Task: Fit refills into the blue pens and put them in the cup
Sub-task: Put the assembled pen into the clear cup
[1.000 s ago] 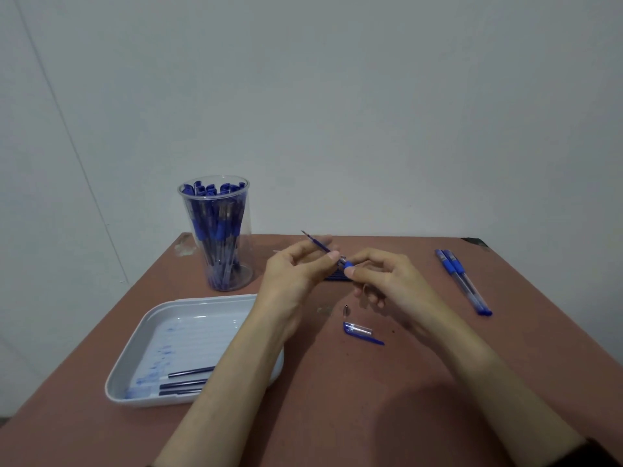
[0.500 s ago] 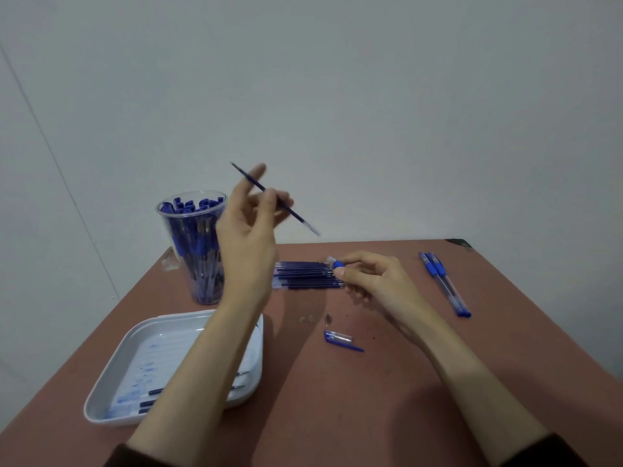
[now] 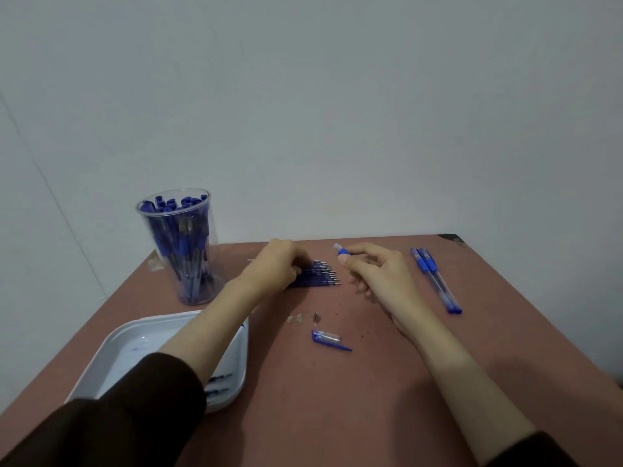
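At the far middle of the reddish table (image 3: 371, 399), the left hand (image 3: 279, 264) lies palm-down over the left ends of a row of refills (image 3: 320, 276). Its forearm stretches out across the corner of the white tray (image 3: 135, 342). The fingers curl down onto the row, but their tips are hidden under the hand, so I cannot tell whether any refill is actually pinched.

Just right of the row, the right hand (image 3: 377, 274) is raised a little off the table. Its thumb and forefinger pinch a pen barrel (image 3: 341, 251) by the blue grip (only that front end shows, pointing up and left; the rest is lost among the curled fingers).

The clear cup (image 3: 178, 251), packed with blue pens, stands upright at the back left, apart from both hands. Two pens (image 3: 435, 281) lie side by side at the right. Nearer the person lie a clear-and-blue cap (image 3: 328, 339) and, just beyond it, a small metal tip (image 3: 316, 317). A few loose refills (image 3: 219, 379) lie in the tray beside the dark sleeve (image 3: 118, 423).
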`<action>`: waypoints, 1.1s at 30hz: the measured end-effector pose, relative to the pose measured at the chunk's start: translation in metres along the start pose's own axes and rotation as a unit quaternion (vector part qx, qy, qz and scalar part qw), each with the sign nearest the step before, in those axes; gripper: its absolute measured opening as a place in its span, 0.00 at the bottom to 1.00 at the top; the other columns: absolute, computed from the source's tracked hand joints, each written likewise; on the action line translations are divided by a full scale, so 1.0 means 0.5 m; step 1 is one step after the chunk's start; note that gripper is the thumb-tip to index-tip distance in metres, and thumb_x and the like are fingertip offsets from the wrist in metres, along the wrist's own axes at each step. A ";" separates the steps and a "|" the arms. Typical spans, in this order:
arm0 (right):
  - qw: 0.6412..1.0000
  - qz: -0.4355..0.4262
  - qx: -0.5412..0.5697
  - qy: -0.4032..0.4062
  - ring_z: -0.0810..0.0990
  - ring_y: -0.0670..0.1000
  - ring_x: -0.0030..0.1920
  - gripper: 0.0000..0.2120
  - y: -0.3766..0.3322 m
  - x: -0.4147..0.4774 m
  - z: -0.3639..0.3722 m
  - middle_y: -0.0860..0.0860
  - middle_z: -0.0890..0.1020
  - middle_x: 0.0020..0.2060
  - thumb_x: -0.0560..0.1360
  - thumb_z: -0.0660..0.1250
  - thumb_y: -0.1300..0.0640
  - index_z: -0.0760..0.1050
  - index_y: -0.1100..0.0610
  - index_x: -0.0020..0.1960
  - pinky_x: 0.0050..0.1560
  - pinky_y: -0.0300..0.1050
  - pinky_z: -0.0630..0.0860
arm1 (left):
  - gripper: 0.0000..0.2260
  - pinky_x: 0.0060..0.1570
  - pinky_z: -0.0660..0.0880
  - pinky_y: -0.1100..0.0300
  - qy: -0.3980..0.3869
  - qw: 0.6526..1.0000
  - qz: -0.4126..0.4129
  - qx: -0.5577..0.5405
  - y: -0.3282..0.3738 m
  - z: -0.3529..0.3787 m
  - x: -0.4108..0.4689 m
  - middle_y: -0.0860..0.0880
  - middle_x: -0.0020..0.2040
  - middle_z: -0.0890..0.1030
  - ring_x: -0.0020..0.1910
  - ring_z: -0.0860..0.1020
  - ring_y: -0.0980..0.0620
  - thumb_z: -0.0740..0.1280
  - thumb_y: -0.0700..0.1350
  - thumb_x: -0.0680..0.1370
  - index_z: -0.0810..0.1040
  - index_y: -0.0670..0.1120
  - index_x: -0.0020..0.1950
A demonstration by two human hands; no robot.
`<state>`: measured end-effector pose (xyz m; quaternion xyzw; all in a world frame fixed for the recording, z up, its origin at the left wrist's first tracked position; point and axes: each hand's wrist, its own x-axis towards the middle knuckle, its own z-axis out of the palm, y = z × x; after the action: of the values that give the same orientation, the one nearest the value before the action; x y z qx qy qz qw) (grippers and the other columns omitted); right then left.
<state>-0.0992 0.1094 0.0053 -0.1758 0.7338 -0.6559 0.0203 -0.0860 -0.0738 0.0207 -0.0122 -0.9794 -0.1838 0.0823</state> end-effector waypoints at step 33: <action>0.939 -0.241 -0.223 -0.104 0.72 0.44 0.31 0.08 0.000 -0.093 0.134 0.43 0.76 0.28 0.73 0.70 0.56 0.79 0.42 0.43 0.35 0.35 0.67 | 0.08 0.47 0.72 0.64 -0.138 0.985 -0.063 0.076 -0.089 -0.138 -0.333 0.56 0.42 0.78 0.43 0.77 0.56 0.66 0.43 0.77 0.81 0.51 0.53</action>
<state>-0.0383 0.0584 -0.0131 -0.4146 0.7909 -0.4384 -0.1020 0.0866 -0.1395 0.0407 0.0307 -0.9913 -0.1105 -0.0649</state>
